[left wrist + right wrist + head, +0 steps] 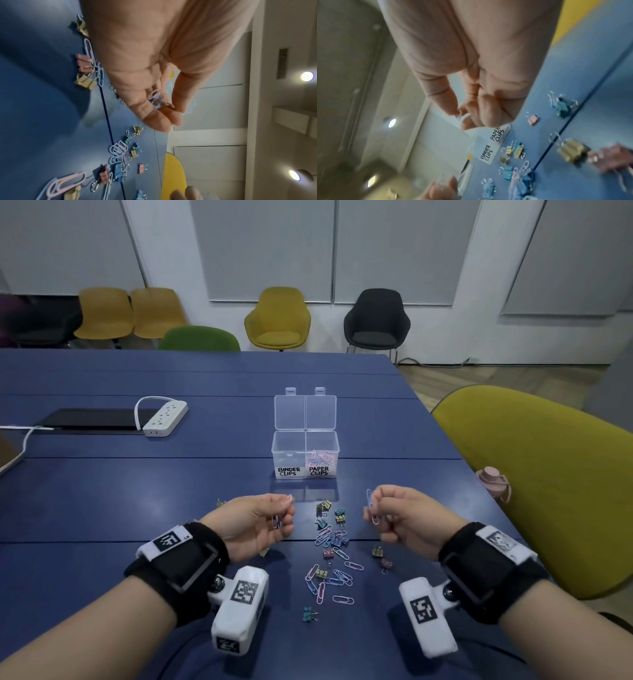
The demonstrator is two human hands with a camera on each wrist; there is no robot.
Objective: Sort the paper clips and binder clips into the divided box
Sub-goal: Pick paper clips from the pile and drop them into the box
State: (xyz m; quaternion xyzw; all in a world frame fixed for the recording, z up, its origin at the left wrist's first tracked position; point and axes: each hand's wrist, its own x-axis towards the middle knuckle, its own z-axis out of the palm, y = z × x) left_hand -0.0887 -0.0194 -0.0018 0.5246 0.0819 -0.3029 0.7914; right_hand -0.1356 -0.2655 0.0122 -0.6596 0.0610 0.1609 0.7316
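Observation:
A clear divided box [305, 455] stands open on the blue table, labelled BINDER CLIPS on its left half and PAPER CLIPS on its right [496, 134]. Pastel paper clips lie in the right compartment; the left one looks empty. My left hand [274, 513] is raised in front of the box and pinches a few paper clips [156, 98]. My right hand [376, 511] is raised too and pinches paper clips [371, 506] between thumb and fingers. Between and below the hands lies a scatter of paper clips [334, 578] and small binder clips [330, 506].
A white power strip [164, 419] and a dark flat device [92, 419] lie at the far left of the table. A pink bottle [493, 482] sits by the right table edge next to a yellow-green chair [534, 474]. More chairs stand along the back wall.

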